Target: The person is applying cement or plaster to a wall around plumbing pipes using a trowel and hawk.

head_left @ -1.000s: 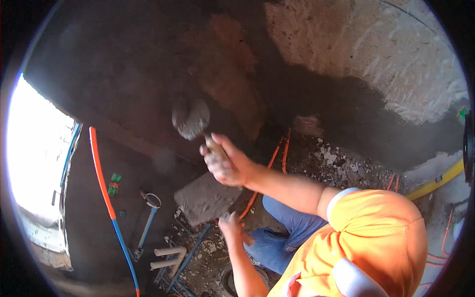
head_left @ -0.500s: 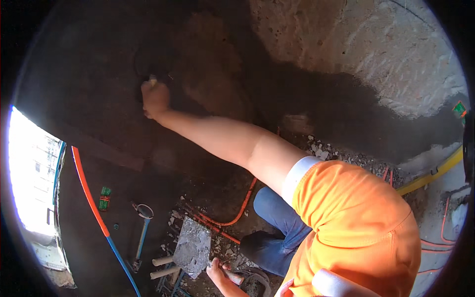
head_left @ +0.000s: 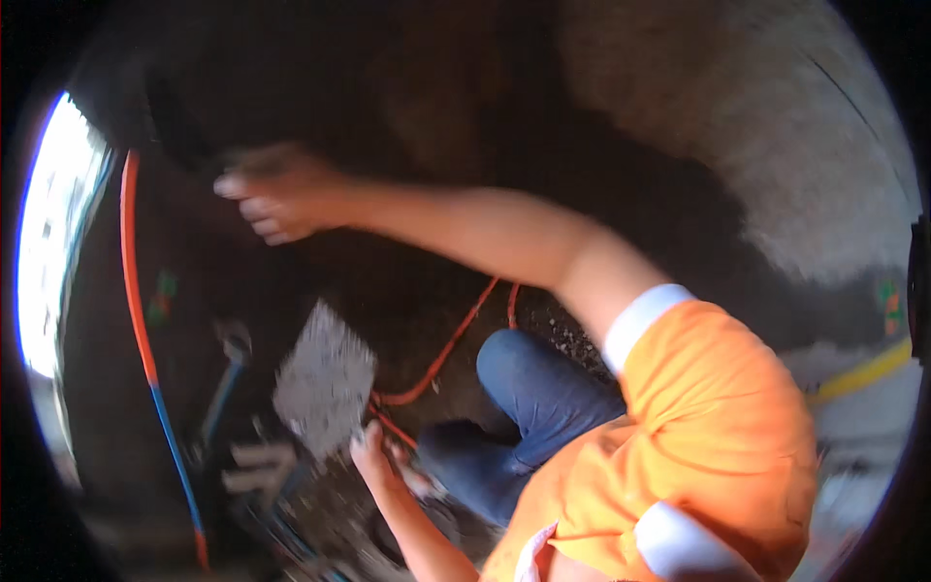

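My right arm, in an orange sleeve, reaches across to the dark, smoothed wall (head_left: 436,116). At its end my right hand (head_left: 281,194) is closed and smeared by motion; a dark, flat tool like a plastering trowel (head_left: 173,121) shows faintly beyond the fingers. Lower down, my left hand (head_left: 376,461) grips a square plasterer's hawk (head_left: 325,383) at its near corner. Grey, wet-looking mortar covers the hawk's face. The hawk's handle is mostly hidden by the hand and blur.
A red and blue pipe (head_left: 136,281) runs down the left beside a bright opening (head_left: 48,252). Near it are a green box (head_left: 163,296) and a blue-handled tool (head_left: 223,388). Orange conduit (head_left: 441,364) bends near my knee (head_left: 519,373). A yellow pipe (head_left: 863,373) lies right.
My right hand has moved left across the wall, away from its earlier spot. My left hand has raised the hawk up and leftward. The whole view has shifted and blurred.
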A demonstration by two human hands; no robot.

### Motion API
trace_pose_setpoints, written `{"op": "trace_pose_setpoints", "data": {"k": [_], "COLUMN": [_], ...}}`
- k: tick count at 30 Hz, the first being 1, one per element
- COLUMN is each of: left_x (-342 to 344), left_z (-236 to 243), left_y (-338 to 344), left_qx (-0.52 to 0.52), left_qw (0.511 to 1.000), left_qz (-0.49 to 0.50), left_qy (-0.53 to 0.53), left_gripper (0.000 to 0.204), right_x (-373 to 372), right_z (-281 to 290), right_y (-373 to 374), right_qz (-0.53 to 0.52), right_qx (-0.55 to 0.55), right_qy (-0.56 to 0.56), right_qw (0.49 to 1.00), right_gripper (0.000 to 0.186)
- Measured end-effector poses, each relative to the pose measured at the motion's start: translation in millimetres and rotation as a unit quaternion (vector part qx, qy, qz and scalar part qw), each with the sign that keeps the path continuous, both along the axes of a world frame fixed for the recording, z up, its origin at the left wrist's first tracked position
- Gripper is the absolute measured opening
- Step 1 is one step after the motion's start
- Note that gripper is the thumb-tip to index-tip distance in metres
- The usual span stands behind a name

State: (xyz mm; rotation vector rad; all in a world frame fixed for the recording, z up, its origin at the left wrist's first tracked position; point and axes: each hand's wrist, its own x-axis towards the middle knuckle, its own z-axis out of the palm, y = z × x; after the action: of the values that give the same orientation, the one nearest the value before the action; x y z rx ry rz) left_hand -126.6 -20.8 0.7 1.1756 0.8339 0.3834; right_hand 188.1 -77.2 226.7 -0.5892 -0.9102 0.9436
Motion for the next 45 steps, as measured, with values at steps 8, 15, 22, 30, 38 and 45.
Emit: {"op": "trace_pose_setpoints", "data": {"k": [8,15,22,30,38,45], "left_x": [-15,-176,-305,-291,-263,-276], "left_z": [-28,-85,-171,-248,-308,-316], "left_y": [19,-4,-115,-259,-233,-231], "left_qx": [-0.141,-0.187,-0.108,-0.077,-0.06,-0.051], "left_qw": [0.985,0.92,0.803,0.813,0.849,0.875], "left_qz": [0.041,0.303,0.522,0.416,0.385,0.368], "left_qy": [-0.096,-0.161,0.268,0.4,0.357,0.309], "left_gripper": [0.018,0.02,0.017,0.027,0.032,0.033], "right_x": [-27,-44,-151,-362,-506,-506], "right_z": [-184,-331,-365,-366,-464,-491], "right_y": [-19,12,82,186,172,116], "right_qz": [0.073,0.112,0.274,0.226,0.227,0.409], "right_qx": [-0.456,-0.482,-0.382,0.057,0.145,-0.351], "right_qy": [-0.464,-0.555,-0.547,-0.892,-0.912,-0.679], "right_qw": [0.756,0.669,0.692,0.387,0.31,0.499], "right_gripper": [0.03,0.029,0.038,0.033,0.019,0.036]}}
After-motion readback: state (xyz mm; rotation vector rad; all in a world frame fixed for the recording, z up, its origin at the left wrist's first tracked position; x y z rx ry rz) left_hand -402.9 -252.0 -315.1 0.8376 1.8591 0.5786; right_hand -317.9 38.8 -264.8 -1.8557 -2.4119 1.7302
